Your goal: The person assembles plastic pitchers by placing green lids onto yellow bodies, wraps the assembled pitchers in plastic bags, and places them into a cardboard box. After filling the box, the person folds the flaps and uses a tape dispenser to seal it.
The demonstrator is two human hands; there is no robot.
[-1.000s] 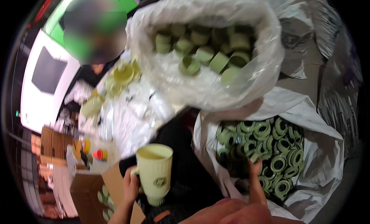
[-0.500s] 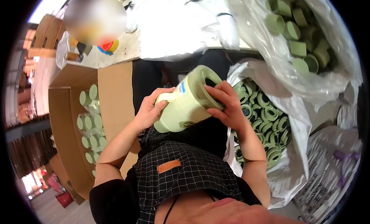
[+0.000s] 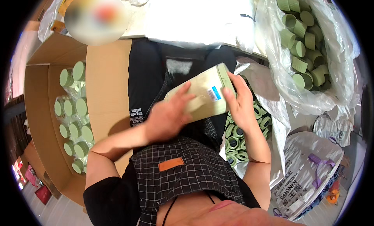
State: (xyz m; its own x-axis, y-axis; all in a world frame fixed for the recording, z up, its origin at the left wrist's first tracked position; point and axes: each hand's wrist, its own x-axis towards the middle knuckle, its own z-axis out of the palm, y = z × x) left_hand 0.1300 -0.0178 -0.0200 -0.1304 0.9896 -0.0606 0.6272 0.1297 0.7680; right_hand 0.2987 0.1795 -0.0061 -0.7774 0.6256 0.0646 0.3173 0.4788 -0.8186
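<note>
A pale green jug (image 3: 200, 99) with a blue-and-white sticker lies tilted above my lap, its wide rim end toward the upper right. My right hand (image 3: 242, 101) grips that rim end, thumb on the near side and fingers around the far side. Against the jug's lower body is my left hand (image 3: 169, 113), blurred by motion, its fingers stretched out and apart. Whether it presses on the jug or only passes over it, I cannot tell. The jug's handle is not plain to see, and its mouth faces away.
A cardboard box (image 3: 107, 82) at left holds several green-capped pieces (image 3: 80, 128) in clear plastic. A white sack (image 3: 278, 138) of green ring-shaped parts (image 3: 237, 142) stands at right. Beyond it, a clear plastic bag (image 3: 269, 43) holds green cups (image 3: 309, 41). A white-covered table (image 3: 187, 21) lies ahead.
The jug has turned, so its mouth is hidden and the sticker faces up. My left hand has left the handle and moved over the body. My right hand now grips the rim from outside.
</note>
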